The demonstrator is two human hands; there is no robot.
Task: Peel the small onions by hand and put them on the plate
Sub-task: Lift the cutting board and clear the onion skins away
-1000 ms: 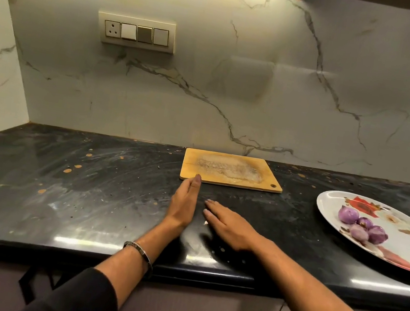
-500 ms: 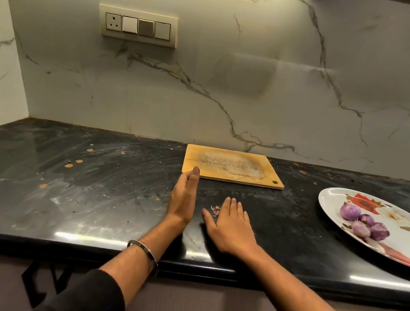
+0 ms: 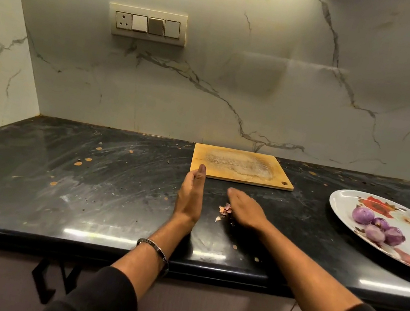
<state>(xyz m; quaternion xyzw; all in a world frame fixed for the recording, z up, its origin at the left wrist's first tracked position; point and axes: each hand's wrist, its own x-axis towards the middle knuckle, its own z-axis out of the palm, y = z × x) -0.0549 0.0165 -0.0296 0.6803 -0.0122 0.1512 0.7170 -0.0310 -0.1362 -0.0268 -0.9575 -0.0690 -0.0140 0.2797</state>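
Both grips open and empty: left hand [image 3: 190, 197] edge-on, right hand [image 3: 246, 212] flat beside onion peels [image 3: 224, 209]

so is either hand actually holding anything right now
Nothing is held. The left hand stands on edge on the counter, fingers straight; the right hand lies flat beside the onion peel scraps.

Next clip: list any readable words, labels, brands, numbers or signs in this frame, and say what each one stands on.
No readable text in this view.
Bracelet on the left wrist: faint marks on the band, too small and blurred to read.
Switch panel on the wall: a socket and three plain switches, no lettering visible.
Plate: floral pattern only, no words.
Cutting board: no marking visible.
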